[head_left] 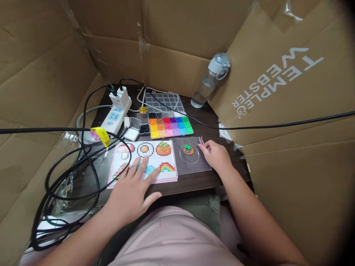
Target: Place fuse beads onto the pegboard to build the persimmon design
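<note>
My left hand [131, 190] lies with fingers spread over the lower part of a printed pattern sheet [130, 178], which shows a mushroom, a fried egg, a persimmon and a rainbow. Pink tweezers [201, 140] are pinched in my right hand [216, 155], at the right edge of a clear pegboard [181, 168]. On the pegboard, inside a round outline, sits a small bead figure [188, 149] with green beads on top and an orange outline below. A sorting box of coloured beads [170, 127] stands behind the sheet and the pegboard.
Black cables [91, 177] loop across the left side, one crossing above the table. A power strip [115, 116], small bead boxes [132, 133] and a water bottle [209, 81] stand toward the back. Cardboard walls [177, 51] enclose the table.
</note>
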Demonstrator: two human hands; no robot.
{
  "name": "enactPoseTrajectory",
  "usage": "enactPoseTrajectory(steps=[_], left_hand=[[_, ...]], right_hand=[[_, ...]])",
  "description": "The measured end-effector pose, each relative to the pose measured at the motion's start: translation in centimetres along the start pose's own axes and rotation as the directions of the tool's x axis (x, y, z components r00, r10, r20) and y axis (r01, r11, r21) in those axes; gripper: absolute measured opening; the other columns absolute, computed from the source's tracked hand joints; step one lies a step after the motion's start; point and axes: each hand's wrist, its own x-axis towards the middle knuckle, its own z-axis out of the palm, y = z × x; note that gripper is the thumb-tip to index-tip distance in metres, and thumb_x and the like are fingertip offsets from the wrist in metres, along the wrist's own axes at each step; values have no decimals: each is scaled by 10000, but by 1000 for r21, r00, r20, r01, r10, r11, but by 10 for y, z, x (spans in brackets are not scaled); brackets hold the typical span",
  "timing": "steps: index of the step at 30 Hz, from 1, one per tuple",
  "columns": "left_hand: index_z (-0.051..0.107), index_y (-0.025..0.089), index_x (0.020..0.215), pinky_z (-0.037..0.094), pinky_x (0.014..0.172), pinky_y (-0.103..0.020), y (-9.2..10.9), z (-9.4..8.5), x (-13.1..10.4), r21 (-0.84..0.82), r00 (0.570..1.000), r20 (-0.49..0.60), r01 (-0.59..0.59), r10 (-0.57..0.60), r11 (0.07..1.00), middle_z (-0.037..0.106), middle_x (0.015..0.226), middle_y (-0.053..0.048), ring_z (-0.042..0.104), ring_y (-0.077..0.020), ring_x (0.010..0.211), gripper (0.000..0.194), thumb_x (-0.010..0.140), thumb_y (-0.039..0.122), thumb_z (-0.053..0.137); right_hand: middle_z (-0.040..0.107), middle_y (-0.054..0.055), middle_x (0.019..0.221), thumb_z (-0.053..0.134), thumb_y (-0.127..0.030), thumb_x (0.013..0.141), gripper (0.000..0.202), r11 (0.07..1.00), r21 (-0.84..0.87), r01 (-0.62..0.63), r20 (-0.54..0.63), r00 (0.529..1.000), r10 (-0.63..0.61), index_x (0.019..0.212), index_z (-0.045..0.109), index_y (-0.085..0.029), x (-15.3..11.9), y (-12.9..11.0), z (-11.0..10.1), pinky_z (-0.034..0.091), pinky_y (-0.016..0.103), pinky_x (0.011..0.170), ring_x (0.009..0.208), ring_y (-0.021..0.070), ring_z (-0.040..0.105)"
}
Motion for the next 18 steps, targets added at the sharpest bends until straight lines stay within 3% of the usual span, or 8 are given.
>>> enactPoseTrajectory(steps=[5, 8, 12, 15, 17, 18], left_hand=[[463, 321, 1446, 308, 1054, -666, -9, 0, -2, -11, 1000, -26, 13, -13, 1000, 282, 1575, -177, 280, -456, 1414, 594, 903, 529, 588], [476, 260, 1429, 340, 1054, -654, -1, -3, 4, -81, 998, -62, 3, -8, 997, 269, 1575, -194, 279, -446, 1418, 552, 927, 471, 567], [496, 158, 1381, 366, 1089, -586, 15, -13, 22, -226, 988, -115, -131, 107, 965, 329, 1532, -230, 330, -399, 1406, 486, 941, 353, 564], [564, 142, 1284, 398, 1074, -569, 26, -17, 45, -297, 970, -128, -235, 206, 926, 411, 1469, -240, 402, -397, 1359, 397, 923, 307, 594], [586, 138, 1224, 421, 1066, -536, 31, -18, 65, -372, 961, -186, -263, 206, 890, 474, 1413, -227, 461, -371, 1313, 335, 922, 281, 593], [575, 135, 1222, 434, 1059, -512, 33, -19, 75, -414, 955, -249, -253, 159, 874, 507, 1376, -216, 496, -347, 1280, 321, 928, 263, 578]], right_hand=[[658, 38, 700, 525, -482, 897, 323, 999, 41, -8, -31, 999, 10, 767, 622, -203, 0, 0, 2, 320, 273, 585, 649, 192, 580], [624, 29, 647, 523, -478, 887, 340, 991, 131, 5, -88, 996, 7, 706, 589, -199, 1, 4, 2, 346, 272, 588, 602, 172, 548], [572, 19, 582, 518, -478, 881, 358, 929, 371, 12, -223, 972, 76, 665, 566, -196, 16, 6, -9, 389, 273, 568, 541, 149, 500], [621, 30, 629, 553, -525, 861, 366, 732, 681, -16, -108, 987, 122, 707, 565, -193, 35, -3, -28, 414, 250, 506, 508, 129, 522], [618, 10, 583, 592, -541, 841, 359, 613, 789, -43, 47, 999, 10, 748, 557, -196, 45, -15, -44, 378, 220, 439, 440, 107, 501], [598, -6, 534, 617, -539, 827, 356, 593, 803, -57, 146, 984, -104, 768, 568, -192, 48, -22, -52, 336, 207, 401, 393, 94, 464]])
